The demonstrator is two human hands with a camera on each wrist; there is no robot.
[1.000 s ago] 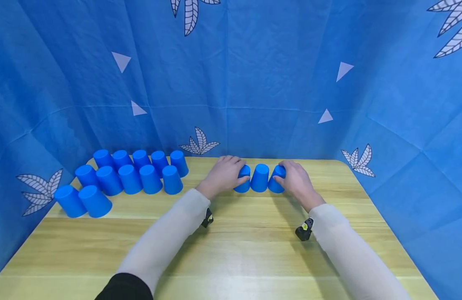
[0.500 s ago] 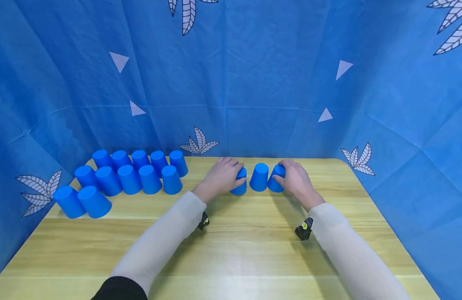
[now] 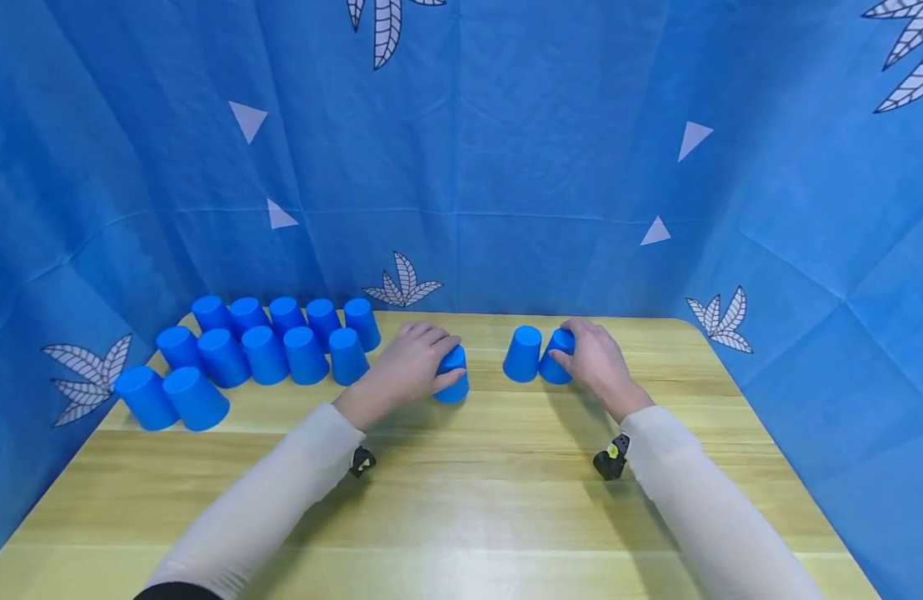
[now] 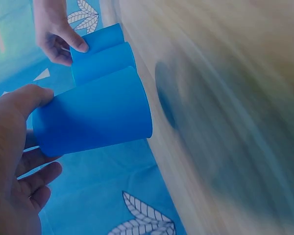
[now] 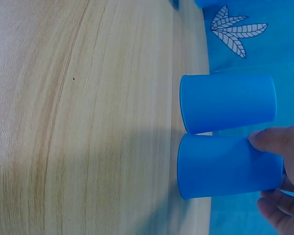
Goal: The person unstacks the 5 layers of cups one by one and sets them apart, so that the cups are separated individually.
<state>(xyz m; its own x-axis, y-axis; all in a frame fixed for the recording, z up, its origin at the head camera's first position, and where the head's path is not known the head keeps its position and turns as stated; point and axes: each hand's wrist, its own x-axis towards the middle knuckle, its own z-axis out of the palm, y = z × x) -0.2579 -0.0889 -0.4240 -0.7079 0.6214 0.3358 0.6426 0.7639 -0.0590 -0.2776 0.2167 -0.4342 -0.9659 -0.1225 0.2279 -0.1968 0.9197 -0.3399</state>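
Observation:
My left hand [image 3: 412, 365] grips an upside-down blue cup [image 4: 95, 115] between thumb and fingers. In the left wrist view its rim is lifted off the table, with a shadow apart from it. Farther right, my right hand [image 3: 596, 362] pinches another upside-down blue cup [image 5: 225, 166] near its narrow base, and that cup stands on the table. Right beside it, on its left, stands a third blue cup [image 3: 522, 355] that neither hand touches. My right palm is mostly out of the right wrist view.
Several upside-down blue cups [image 3: 265, 355] stand in staggered rows at the table's left. The wooden table [image 3: 506, 492] meets a blue patterned cloth [image 3: 461, 167] at the back and sides.
My left hand has moved left and nearer with its cup, away from the other two, and the gap has widened. My right hand has stayed on its cup.

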